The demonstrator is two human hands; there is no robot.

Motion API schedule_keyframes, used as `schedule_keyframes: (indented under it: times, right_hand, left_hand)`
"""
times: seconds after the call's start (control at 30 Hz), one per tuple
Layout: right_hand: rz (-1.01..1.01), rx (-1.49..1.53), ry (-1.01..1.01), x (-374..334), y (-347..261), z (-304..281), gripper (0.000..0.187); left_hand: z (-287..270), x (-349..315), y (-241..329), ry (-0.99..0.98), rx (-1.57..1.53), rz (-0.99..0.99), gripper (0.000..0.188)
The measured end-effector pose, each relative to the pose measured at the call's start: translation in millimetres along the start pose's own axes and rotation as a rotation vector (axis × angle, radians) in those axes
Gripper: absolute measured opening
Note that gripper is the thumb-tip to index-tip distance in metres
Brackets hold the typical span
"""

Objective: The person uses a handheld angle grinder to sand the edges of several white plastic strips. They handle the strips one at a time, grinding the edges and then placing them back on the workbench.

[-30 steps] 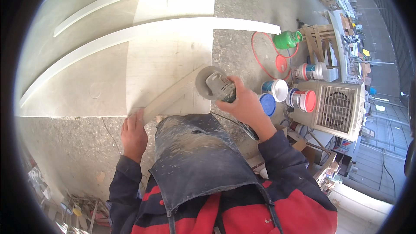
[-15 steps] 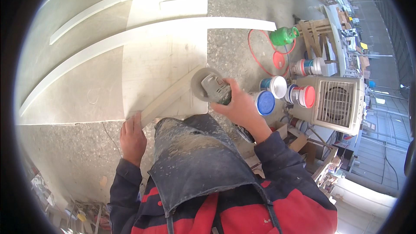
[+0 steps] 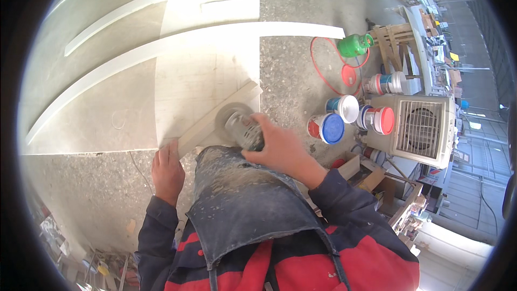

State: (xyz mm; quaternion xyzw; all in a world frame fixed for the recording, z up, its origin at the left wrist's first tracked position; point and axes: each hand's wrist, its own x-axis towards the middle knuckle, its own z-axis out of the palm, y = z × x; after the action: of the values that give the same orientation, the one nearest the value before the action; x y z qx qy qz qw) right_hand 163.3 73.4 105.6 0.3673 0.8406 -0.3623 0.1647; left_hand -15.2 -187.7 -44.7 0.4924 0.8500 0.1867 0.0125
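Note:
My right hand [image 3: 283, 148] is wrapped around the grey body of an angle grinder [image 3: 245, 130]. Its round disc, blurred, rests over the middle of a pale flat strip [image 3: 198, 127] that lies slanted near the table's front edge. At the strip's near left end, my left hand [image 3: 168, 172] grips it with fingers on top; the thumb is partly hidden. The strip's far end reaches the right edge of the pale worktable [image 3: 124, 102]. A long white strip [image 3: 215, 30] lies across the table farther away, overhanging on the right.
Right of the table, on the speckled floor, stand several paint buckets [image 3: 327, 129], a green gas cylinder [image 3: 353, 46] with a red hose [image 3: 320, 67], and a boxy air cooler [image 3: 423, 127]. A shorter white strip [image 3: 129, 11] lies at the table's far side.
My right hand has slid the grinder left and toward me along the slanted strip, uncovering its far end. My left hand stays at the near end.

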Motion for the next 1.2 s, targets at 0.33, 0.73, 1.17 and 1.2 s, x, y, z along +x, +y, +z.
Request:
schedule_keyframes:
  times: [0.33,0.73,1.17,1.2]
  right_hand:
    - [-0.007,0.047,0.152,3,24,-6,0.082]
    - [-0.009,-0.017,-0.023,-9,-21,-12,0.081]
    - [-0.055,-0.043,0.011,1,-8,0,0.082]
    - [-0.035,-0.043,0.027,1,-3,-5,0.082]
  left_hand:
    - [-2,-2,-1,-0.009,0.014,0.007,0.058]
    - [9,-5,-1,0.028,-0.038,-0.017,0.058]
    - [1,-1,3,0.003,-0.067,-0.026,0.060]
    - [1,-1,2,-0.001,-0.071,-0.025,0.059]
